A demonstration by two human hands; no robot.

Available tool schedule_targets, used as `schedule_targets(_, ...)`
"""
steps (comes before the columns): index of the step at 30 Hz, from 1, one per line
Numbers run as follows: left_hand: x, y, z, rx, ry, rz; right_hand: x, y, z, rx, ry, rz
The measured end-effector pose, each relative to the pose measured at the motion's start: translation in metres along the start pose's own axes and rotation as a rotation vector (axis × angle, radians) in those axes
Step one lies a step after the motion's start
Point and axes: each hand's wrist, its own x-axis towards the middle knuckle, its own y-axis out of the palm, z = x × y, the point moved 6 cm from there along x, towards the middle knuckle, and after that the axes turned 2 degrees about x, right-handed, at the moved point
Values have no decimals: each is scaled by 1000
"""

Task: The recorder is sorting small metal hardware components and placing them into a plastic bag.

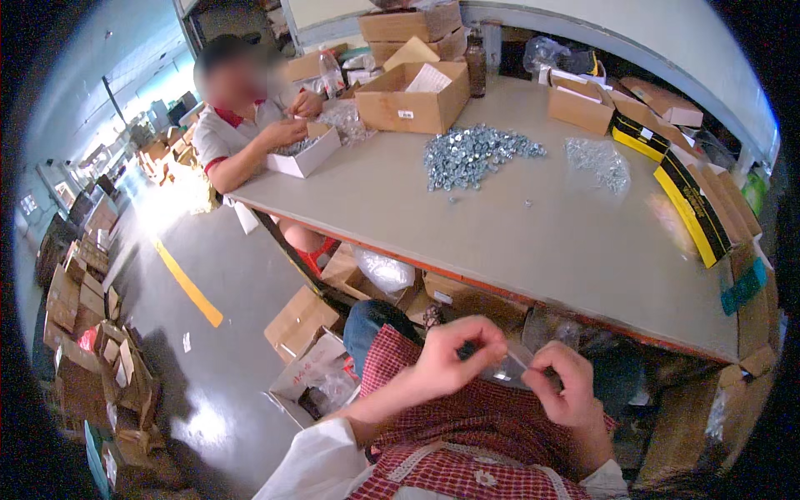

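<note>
Pinching small clear plastic bag (pixel 512 367) at lap, below table (pixel 533 250) edge: left hand (pixel 446 358) fingers curled, gripping bag's left edge; right hand (pixel 567 387) thumb and forefinger nipping right edge. Bag contents: cannot tell. At 12 o'clock, loose heap of metal nuts (pixel 471 154); open cardboard box (pixel 414 98) beyond holds white paper. At 11 o'clock, co-worker's white box (pixel 304 152) holds small metal parts.

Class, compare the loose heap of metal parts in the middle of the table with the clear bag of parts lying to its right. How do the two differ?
The loose heap lies bare on the table; the clear bag wraps its parts in plastic. The loose heap is larger and denser, while the clear bag holds a thinner scatter. The loose heap looks bluish-silver; the clear bag looks paler and hazier. Both hold small shiny metal parts and rest on the same table, apart from each other.
</note>
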Motion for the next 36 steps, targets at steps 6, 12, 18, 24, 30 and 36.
schedule_targets(6, 94, -130, 31, 91, -19, -258, 28, -59, -54, 368, 231, -340)
schedule_targets(12, 202, -331, 97, 912, -415, -553, -2, -147, -214, 785, 420, -737)
schedule_targets(18, 208, -401, 124, 1216, -632, -553, 15, -131, -204, 680, 450, -712)
schedule_targets(24, 219, -401, 124, 1266, -679, -477, 16, -134, -199, 631, 393, -641)
schedule_targets(30, 145, -292, 119, 237, -317, -432, 9, -133, -182, 659, 435, -732)
schedule_targets(36, 76, -174, 61, 640, -121, -423, 3, -140, -195, 817, 471, -823)
